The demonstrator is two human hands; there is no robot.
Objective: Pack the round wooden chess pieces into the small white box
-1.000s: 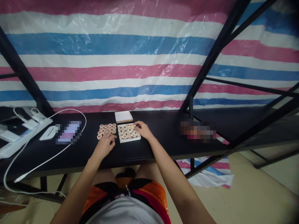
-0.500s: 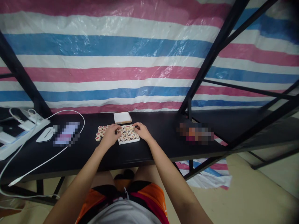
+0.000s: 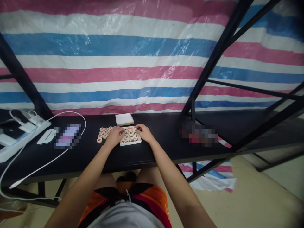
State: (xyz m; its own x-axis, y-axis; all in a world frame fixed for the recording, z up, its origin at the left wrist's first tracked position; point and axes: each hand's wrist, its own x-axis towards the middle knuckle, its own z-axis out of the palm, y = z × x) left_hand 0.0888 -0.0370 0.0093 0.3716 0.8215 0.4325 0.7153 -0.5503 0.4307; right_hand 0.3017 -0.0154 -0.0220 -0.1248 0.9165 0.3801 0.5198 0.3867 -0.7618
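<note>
A white box point(image 3: 130, 144) on the black table holds rows of round xiangqi pieces point(image 3: 130, 136), most with black characters and some red ones at the far side. My left hand point(image 3: 115, 136) is bent over the box's left edge, fingers curled at the pieces; whatever it grips is too small to make out. At the far right corner of the box, the fingertips of my right hand point(image 3: 143, 133) are pinched on a piece or the rim, and I cannot tell which. Loose red-lettered pieces point(image 3: 99, 136) lie left of my left hand, which partly covers them.
Behind the box lies a white lid point(image 3: 124, 119). To the left are a blurred phone point(image 3: 68, 136), a white device point(image 3: 46, 136), cables and a power strip point(image 3: 23, 139). A blurred object point(image 3: 199, 135) sits at the right, near black frame bars.
My left hand has shifted slightly right, further over the box. My right hand has barely moved, and its fingers stay at the far right corner.
</note>
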